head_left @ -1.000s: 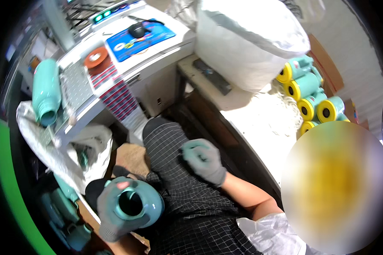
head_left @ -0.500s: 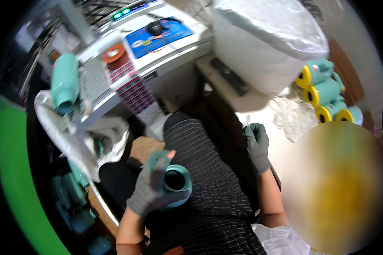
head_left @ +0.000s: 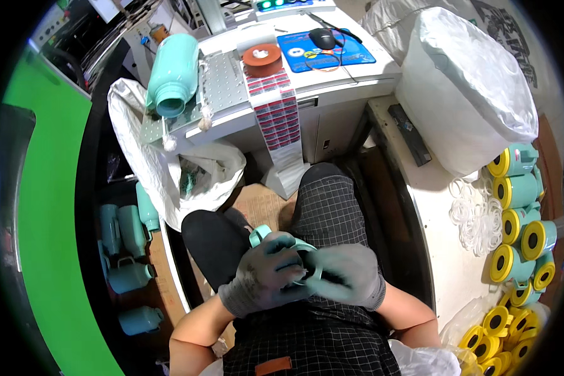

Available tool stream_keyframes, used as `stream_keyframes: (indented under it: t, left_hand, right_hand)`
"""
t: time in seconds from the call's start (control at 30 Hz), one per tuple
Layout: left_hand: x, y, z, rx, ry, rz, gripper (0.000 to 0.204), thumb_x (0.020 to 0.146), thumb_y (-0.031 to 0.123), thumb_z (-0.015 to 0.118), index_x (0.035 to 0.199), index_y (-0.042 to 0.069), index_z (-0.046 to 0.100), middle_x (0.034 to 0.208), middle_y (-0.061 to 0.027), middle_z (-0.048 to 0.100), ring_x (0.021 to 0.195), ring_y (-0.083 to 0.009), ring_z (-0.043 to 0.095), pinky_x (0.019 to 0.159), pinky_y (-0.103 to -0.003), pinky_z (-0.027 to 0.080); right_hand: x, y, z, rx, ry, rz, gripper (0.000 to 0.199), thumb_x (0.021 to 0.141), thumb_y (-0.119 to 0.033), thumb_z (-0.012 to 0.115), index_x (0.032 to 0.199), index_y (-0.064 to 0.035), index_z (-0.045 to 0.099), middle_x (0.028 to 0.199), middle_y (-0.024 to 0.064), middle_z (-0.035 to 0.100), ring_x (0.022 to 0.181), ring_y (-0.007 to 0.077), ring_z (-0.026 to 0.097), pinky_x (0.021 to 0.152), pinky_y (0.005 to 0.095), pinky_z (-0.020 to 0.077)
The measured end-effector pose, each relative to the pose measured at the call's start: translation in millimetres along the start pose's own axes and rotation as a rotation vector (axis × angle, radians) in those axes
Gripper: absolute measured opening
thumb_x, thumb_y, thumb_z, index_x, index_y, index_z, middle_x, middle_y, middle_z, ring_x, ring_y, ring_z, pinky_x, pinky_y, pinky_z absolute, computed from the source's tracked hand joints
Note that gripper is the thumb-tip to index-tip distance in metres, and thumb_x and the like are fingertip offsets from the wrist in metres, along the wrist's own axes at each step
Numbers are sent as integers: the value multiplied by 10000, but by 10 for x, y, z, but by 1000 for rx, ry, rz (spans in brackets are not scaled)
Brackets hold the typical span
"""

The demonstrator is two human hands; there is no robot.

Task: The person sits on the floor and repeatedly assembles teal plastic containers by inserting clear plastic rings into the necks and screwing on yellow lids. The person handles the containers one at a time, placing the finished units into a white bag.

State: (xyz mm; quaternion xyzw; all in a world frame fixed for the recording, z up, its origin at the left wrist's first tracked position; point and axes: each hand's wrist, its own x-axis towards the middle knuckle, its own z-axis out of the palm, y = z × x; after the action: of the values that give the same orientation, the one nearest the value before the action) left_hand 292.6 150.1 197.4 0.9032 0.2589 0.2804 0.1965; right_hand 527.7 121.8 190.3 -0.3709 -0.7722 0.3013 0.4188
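Note:
My left hand [head_left: 266, 272] and my right hand [head_left: 348, 276], both in grey-green gloves, meet over my lap. Between them sits a teal plastic jug part [head_left: 261, 234]; only its rim and handle show past the fingers. The left hand wraps it from the left and the right hand presses against it from the right. My legs in checked trousers [head_left: 329, 200] lie beneath.
A teal jug [head_left: 172, 75] lies on the machine table [head_left: 222, 81] ahead, beside a roll of red stickers [head_left: 262, 56] with its strip hanging down. Teal jugs with yellow rings [head_left: 520, 219] are stacked at right near a large white bag [head_left: 464, 88]. More teal jugs [head_left: 128, 250] stand lower left.
My right hand came in from the right side and joined the left hand on the teal part. The view tilted so the lap sits lower in frame.

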Motion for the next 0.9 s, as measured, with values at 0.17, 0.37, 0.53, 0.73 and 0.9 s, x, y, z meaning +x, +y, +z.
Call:
stream_keyframes:
  t: [0.17,0.37,0.53,0.73,0.9]
  left_hand:
    - [4,-82,-112,13,26,-20,444,655,387,924,924,125,687,1015,-56,604,1038,-335,632,755,-458,582]
    - [15,-25,-216,62,-34,-81,417,714,462,883,893,130,706,993,-59,618,1025,-317,626,850,-498,544]
    - [57,80,-337,362,-90,-2,329,804,427,795,930,130,731,1000,-51,669,1026,-300,629,972,-528,511]
    - [364,265,-507,629,-420,-181,241,794,253,753,998,132,793,982,-56,669,1084,-279,591,987,-474,491]
    - [647,135,-532,596,-385,-58,113,780,203,734,842,120,779,982,-51,644,1027,-276,617,902,-449,526]
  right_hand:
    - [73,39,43,-363,-24,-280,440,796,-402,843,1104,-105,740,1167,63,680,980,247,685,821,448,556]
    - [75,-179,79,-385,-215,-115,542,777,-448,843,1179,-110,706,1195,70,646,1024,259,631,842,434,508]
    - [32,-42,226,-178,-201,-38,436,744,-361,883,1053,-128,682,1057,76,608,901,258,598,745,423,467]
    - [112,-78,358,-249,-86,-136,310,822,-320,848,989,-117,684,977,92,616,782,250,611,646,396,487]
    - [71,-38,368,-225,-119,-151,344,755,-299,885,964,-90,708,971,92,663,749,256,613,654,411,481]
